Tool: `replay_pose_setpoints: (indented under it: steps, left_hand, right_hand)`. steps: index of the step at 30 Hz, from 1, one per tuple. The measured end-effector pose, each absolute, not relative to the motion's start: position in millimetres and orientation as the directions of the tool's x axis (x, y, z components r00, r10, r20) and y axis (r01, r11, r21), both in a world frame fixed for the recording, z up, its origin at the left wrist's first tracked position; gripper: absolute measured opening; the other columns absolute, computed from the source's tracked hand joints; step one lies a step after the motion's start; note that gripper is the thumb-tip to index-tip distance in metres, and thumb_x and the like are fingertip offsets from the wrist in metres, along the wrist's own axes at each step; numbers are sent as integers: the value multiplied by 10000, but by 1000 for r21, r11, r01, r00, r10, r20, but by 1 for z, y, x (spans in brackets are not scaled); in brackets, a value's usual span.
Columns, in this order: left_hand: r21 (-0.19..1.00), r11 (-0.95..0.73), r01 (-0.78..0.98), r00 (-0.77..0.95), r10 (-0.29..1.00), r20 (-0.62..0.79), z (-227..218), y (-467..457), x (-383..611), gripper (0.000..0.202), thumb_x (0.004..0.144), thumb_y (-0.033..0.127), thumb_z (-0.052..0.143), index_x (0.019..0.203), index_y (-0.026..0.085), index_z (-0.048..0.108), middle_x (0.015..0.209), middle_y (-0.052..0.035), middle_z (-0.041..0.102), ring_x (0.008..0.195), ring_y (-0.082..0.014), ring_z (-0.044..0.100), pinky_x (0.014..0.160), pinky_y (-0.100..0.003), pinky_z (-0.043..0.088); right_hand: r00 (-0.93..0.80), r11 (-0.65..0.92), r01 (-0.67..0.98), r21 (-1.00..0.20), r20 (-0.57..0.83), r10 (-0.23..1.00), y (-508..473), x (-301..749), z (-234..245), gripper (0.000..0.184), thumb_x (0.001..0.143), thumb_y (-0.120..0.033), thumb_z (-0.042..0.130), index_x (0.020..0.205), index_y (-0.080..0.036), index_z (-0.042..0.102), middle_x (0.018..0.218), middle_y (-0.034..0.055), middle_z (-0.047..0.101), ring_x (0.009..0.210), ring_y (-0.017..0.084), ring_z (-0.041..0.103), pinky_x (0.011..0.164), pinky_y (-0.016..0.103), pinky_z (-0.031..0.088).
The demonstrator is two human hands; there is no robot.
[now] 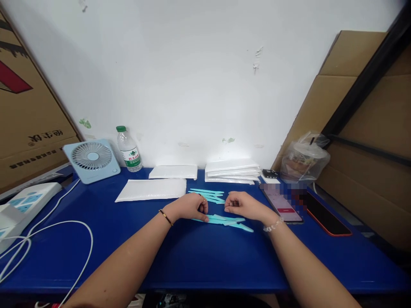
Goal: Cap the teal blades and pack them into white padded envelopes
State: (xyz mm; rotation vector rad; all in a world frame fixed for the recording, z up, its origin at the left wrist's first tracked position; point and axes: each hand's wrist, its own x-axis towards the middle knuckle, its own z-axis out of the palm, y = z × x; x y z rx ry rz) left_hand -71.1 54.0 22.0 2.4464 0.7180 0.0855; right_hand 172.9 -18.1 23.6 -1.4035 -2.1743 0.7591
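Thin teal plastic eyebrow razors lie in two loose groups on the blue table [199, 265]. My left hand [194, 207] is closed, its thumb at the left end of the nearer razors [231, 221]; that end is partly covered by the hand. The farther razors [205, 193] lie side by side just beyond my left hand, several of them. My right hand [242, 205] is curled with thumb and fingertips pressed together, beside the right ends of the farther group. Whether anything is between its fingertips is too small to tell.
White padded envelopes [152, 189] lie behind, with a stack [231, 170] by the wall. A fan [93, 160] and water bottle [129, 149] stand left, near a power strip [28, 205] and white cable. At right are phones [327, 214] and a bagged cup [303, 160].
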Motion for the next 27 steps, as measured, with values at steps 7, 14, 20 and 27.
replay_pose_setpoints:
  steps: [7,14,20,27]
  left_hand:
    - [509,-682,525,803,594,-33,19,53,-63,239,780,427,592,777,197,657,683,15,627,586,-110,521,495,-218,318]
    - [358,-718,597,714,679,172,11,66,-52,176,806,349,594,745,195,654,789,-3,660,698,-140,578,630,-241,369]
    - [366,-694,620,657,714,242,5,68,-52,215,800,388,605,901,203,648,895,-24,652,830,-173,593,714,-264,406]
    - [433,-787,440,832,539,135,13,49,-50,272,833,446,543,915,224,677,887,-16,677,815,-163,601,660,-237,400]
  right_hand:
    - [-404,277,627,-728,-1,915,-20,155,19,259,788,-430,604,824,-181,665,626,-6,567,570,119,492,505,219,370]
    - [-232,213,719,-662,61,971,-7,190,16,206,790,-352,597,779,-159,669,680,26,635,617,139,550,559,241,399]
    - [-259,263,744,-615,98,961,-9,208,16,194,716,-358,685,790,-179,679,836,38,618,735,165,576,643,263,430]
    - [-444,322,758,-567,-87,892,-19,194,26,150,713,-325,701,717,-184,652,754,18,573,675,154,530,582,248,386]
